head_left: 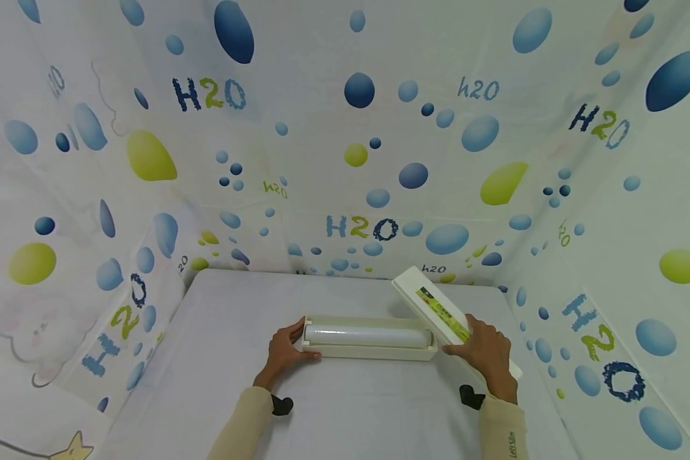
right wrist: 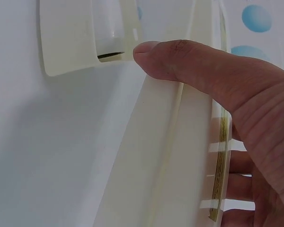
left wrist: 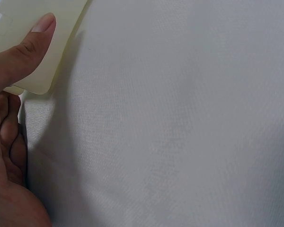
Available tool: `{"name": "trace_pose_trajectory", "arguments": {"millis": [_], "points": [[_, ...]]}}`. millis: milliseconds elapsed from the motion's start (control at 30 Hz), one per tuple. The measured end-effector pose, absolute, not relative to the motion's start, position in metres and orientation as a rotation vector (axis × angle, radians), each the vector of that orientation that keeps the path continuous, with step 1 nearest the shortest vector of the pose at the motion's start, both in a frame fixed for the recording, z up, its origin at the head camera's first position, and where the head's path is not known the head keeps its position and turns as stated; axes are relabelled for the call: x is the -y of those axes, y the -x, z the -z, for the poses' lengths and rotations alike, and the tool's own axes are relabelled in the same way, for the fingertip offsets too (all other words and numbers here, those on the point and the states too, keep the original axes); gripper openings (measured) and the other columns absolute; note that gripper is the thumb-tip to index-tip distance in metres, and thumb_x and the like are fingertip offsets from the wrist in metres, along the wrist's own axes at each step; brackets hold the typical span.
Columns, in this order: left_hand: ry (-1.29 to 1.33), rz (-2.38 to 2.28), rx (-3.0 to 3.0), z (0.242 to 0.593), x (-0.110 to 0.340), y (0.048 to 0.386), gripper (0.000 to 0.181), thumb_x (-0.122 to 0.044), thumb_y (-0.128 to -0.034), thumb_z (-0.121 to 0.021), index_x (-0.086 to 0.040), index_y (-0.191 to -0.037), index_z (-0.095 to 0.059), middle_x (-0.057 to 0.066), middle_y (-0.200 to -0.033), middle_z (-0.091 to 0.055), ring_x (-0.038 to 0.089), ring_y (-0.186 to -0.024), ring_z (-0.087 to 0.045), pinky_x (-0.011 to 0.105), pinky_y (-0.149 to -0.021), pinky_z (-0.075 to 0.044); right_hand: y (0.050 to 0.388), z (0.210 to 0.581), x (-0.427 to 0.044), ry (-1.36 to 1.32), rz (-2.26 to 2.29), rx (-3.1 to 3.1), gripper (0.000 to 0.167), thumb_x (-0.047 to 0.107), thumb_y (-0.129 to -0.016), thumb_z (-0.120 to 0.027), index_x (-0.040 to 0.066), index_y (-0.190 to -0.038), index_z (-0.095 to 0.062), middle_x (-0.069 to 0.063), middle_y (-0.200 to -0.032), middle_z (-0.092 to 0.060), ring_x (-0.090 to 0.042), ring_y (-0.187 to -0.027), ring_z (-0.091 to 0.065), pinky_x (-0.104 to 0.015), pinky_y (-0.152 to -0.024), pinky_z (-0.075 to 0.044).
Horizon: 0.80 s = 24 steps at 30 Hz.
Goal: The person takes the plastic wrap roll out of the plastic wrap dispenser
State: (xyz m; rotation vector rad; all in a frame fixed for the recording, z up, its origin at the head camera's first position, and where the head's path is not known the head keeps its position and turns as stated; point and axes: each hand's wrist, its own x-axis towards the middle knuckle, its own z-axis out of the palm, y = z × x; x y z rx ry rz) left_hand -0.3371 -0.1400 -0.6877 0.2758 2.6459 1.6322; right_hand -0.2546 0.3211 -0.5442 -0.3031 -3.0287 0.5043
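A cream plastic-wrap dispenser box (head_left: 374,352) lies lengthwise on the table, with a roll of clear wrap (head_left: 368,336) in its open trough. My left hand (head_left: 285,354) grips the box's left end, its thumb along the front side. In the left wrist view the thumb presses on a corner of the box (left wrist: 45,78). The long cream lid (head_left: 405,281), marked with a green-yellow label, is held tilted in my right hand (head_left: 485,351) beside the box's right end. From the right wrist view, my thumb lies across the lid (right wrist: 132,165) and the fingers wrap its far side.
A white cloth covers the table (head_left: 253,294). Around its back and sides hangs a pale curtain (head_left: 310,96) printed with blue and green drops and H2O lettering. Black straps or mounts (head_left: 283,405) sit at both wrists, by beige sleeves (head_left: 244,418).
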Motion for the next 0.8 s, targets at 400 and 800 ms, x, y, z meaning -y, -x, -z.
{"name": "trace_pose_trajectory", "arguments": {"millis": [400,800], "points": [[-0.275,-1.646,-2.612,0.6897,0.1412,0.3391,0.116,-0.027,-0.0631,-0.109,-0.003,-0.161,-0.052,0.017,-0.159,-0.058,0.041,-0.148,-0.059,0.057,-0.124,-0.047,0.2515,0.5422,-0.3228,0.329,-0.492,3.027,0.102,0.048,-0.076,-0.094,-0.006,-0.153,-0.056,-0.026,-0.110,-0.078,-0.030,-0.075,-0.062,-0.041,-0.061,-0.051],[-0.265,-1.662,-2.620,0.6891,0.1400,0.3384,0.115,-0.027,-0.0613,-0.109,-0.005,-0.160,-0.053,0.016,-0.156,-0.061,0.041,-0.146,-0.060,0.058,-0.123,-0.047,0.2485,0.5424,-0.3237,0.332,-0.492,3.040,0.103,0.048,-0.075,-0.095,-0.007,-0.152,-0.056,-0.027,-0.111,-0.077,-0.030,-0.079,-0.064,-0.039,-0.061,-0.049]]}}
